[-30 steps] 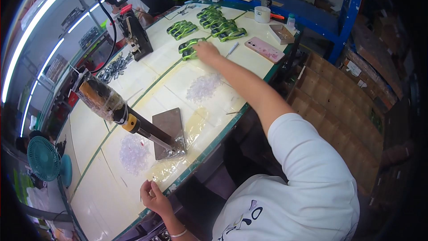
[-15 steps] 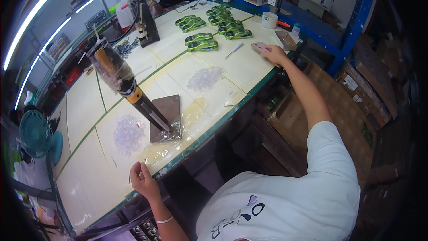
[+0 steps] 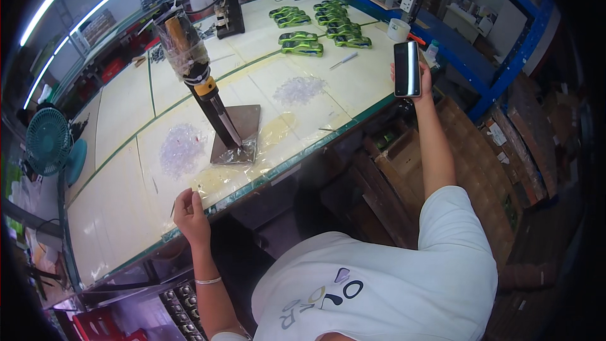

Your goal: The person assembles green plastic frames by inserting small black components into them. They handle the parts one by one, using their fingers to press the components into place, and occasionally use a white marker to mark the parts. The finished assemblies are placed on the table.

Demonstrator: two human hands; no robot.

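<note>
My right hand (image 3: 424, 82) is wrapped round a smartphone (image 3: 407, 71) held upright above the table's right edge, its dark glossy screen in view. At the table's front edge, my left hand (image 3: 191, 213) is closed, and a thin dark sliver (image 3: 173, 209) sticks out from its fingers; what kind of tool it is, I cannot make out. Beyond that hand lies a heap of small clear plastic pieces (image 3: 181, 151). A black electric tool with a tape-wrapped upper part (image 3: 205, 86) stands tilted, its tip over a brown plate (image 3: 235, 132).
Several green car-shaped parts (image 3: 302, 48) sit at the table's far side. A second clear heap (image 3: 300, 90), a screwdriver (image 3: 344, 60) and a white tape roll (image 3: 398, 29) lie on the table (image 3: 113, 215). A teal fan (image 3: 49, 142) stands left; blue shelving (image 3: 505, 63) rises right.
My right hand has lifted the smartphone off the table and turned its screen into view. My left hand stays closed by the front edge. The whole view has shifted a little.
</note>
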